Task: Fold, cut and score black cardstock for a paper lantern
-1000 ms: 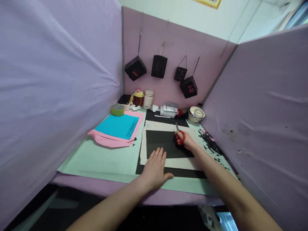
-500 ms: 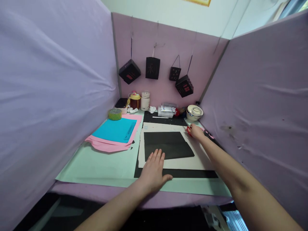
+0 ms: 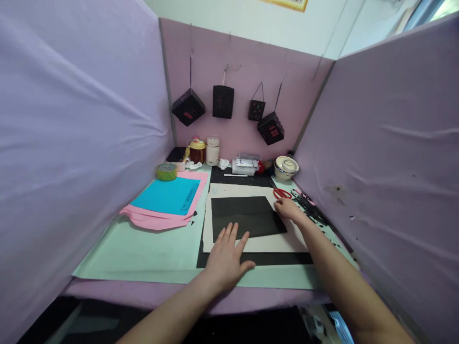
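My left hand [image 3: 226,258] lies flat with spread fingers, its fingertips on the lower edge of a folded-looking sheet of black paper [image 3: 240,212]. My right hand [image 3: 287,209] is at that sheet's right edge. Its fingers are bent and drawn together, and what they hold, if anything, is hidden. Just beyond it lies a pair of scissors [image 3: 282,193] with red handles, apart from the hand. Under the black paper is a white board [image 3: 251,245], which rests on a larger black sheet [image 3: 258,259].
Blue sheets [image 3: 167,196] and pink paper [image 3: 150,220] lie left, with a roll of green tape [image 3: 167,172]. Black paper scraps [image 3: 310,208] are heaped at right. Lidded bowls [image 3: 286,167], a white bottle [image 3: 213,152] and a pen box [image 3: 245,166] stand behind. Black paper lanterns [image 3: 223,102] hang above.
My right hand has let go of the red scissors and moved nearer, to the black paper's right edge. My left hand's index finger has spread outward. The view has shifted slightly.
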### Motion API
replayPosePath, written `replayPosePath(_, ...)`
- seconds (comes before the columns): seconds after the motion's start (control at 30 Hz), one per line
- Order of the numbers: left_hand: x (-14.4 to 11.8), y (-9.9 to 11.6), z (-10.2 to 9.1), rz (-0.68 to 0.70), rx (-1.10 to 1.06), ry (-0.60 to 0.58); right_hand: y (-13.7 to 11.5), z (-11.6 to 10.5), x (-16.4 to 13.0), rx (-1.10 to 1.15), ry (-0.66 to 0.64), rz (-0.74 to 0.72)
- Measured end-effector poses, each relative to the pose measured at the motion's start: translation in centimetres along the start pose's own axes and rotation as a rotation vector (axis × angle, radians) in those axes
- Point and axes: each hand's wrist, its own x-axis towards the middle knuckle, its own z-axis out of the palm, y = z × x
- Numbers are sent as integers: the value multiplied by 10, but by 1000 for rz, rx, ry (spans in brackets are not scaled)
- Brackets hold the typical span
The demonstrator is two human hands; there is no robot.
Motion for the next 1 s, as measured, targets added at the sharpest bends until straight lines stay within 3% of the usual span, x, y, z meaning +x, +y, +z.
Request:
replayPosePath(0.33,-1,-3,5,38,20,59,2,-2,-20,407,-128,36)
replayPosePath(0.6,-2,2,-2,23,15,6,4,3,-32,262,148,28)
replayPosePath(0.73,-2,2,-3,20,10,15,3,-2,-38,564,5,143)
replayPosePath(0.87,-1,1,-2,34,7,33,8,-4,-45,727,-223,114)
replayPosePath(0.93,-1,1,-1,33,3,36,9,-3,-49,640,-180,71)
replayPosePath(1.0,-1,1,-2,33,-2,32,6,-3,-54,481,-44,37)
